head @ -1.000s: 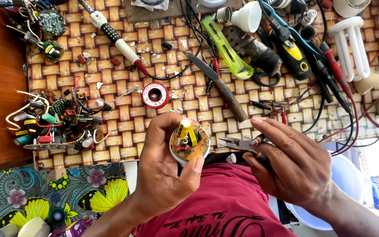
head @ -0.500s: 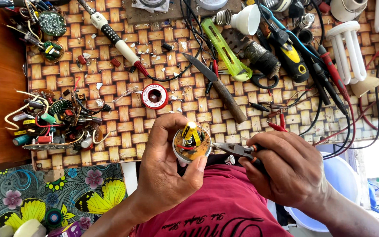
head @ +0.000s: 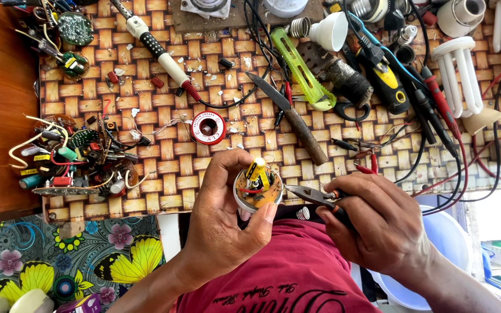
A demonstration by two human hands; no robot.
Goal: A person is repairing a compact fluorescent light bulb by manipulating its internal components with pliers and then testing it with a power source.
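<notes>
My left hand (head: 225,223) grips a round white lamp base with its circuit board (head: 257,189) facing up; a yellow part and red wire stand on the board. In my right hand (head: 378,223) I hold small pliers (head: 314,197), their tip touching the right edge of the board. Both hands hover over my lap in a red shirt, just in front of the woven mat (head: 163,162).
On the mat lie a soldering iron (head: 159,53), a red solder spool (head: 208,127), a knife (head: 290,117), a green tool (head: 304,68), multimeter probes (head: 442,104), spiral lamp tubes (head: 462,72) and a heap of circuit boards (head: 71,159) at left.
The pliers have moved in from the right until their tip meets the board. My left hand has shifted the lamp base slightly and turned it.
</notes>
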